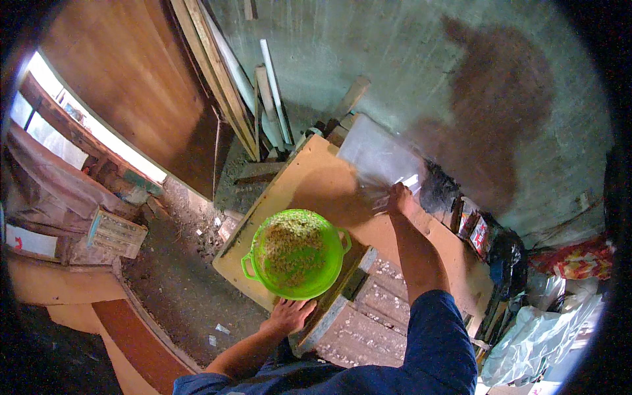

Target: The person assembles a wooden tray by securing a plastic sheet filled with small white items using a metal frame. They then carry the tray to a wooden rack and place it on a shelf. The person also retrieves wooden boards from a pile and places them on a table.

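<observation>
A bright green two-handled plastic colander or basin (304, 275) sits on a tan board, holding pale, flaky or grain-like bits heaped toward its far side. My left hand (288, 316) lies just below its near rim, fingers stretched out at the board's edge; whether they touch the basin I cannot tell. Farther off to the right, my right hand (400, 199) is closed at a blurred, clear, shiny thing (380, 196), whose kind I cannot make out. Beyond that hand, a translucent greyish plastic sheet or lid (372, 153) lies at the board's far end.
The tan board (316, 164) slants across the middle. Below it is a slatted wooden surface (368, 322) strewn with pale bits. Wooden planks (217, 72) lean against the wall. Plastic bags (540, 336) and a black bag (507, 257) crowd the right side. A wooden crate (117, 232) stands left.
</observation>
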`<state>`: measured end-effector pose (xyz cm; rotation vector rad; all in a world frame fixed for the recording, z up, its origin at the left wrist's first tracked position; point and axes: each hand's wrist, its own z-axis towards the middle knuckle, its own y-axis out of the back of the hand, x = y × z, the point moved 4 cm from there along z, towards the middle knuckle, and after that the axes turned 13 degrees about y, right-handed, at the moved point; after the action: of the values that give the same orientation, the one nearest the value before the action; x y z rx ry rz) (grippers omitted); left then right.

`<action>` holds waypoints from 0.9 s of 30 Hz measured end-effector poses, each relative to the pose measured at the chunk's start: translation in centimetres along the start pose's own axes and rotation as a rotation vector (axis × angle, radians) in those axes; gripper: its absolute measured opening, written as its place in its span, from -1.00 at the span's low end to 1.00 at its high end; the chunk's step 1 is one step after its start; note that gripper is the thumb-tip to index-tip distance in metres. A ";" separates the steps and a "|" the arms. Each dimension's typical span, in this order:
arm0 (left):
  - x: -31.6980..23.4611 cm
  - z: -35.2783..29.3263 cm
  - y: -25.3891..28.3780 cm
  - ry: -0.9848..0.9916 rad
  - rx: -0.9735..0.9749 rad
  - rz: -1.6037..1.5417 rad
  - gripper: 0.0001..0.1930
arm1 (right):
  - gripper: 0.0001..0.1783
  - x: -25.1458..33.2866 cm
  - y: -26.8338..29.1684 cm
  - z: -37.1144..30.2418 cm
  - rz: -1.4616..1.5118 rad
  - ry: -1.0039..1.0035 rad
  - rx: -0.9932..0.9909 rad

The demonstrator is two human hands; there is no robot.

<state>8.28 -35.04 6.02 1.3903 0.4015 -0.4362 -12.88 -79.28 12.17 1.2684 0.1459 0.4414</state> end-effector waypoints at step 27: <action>-1.1 0.3 0.6 0.008 -0.129 0.011 -0.59 | -0.83 4.8 29.0 -2.1 0.486 0.198 -0.744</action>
<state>7.66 -35.18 7.07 1.2686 0.4212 -0.3885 -16.20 -68.89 39.57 0.5113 -0.1599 0.9391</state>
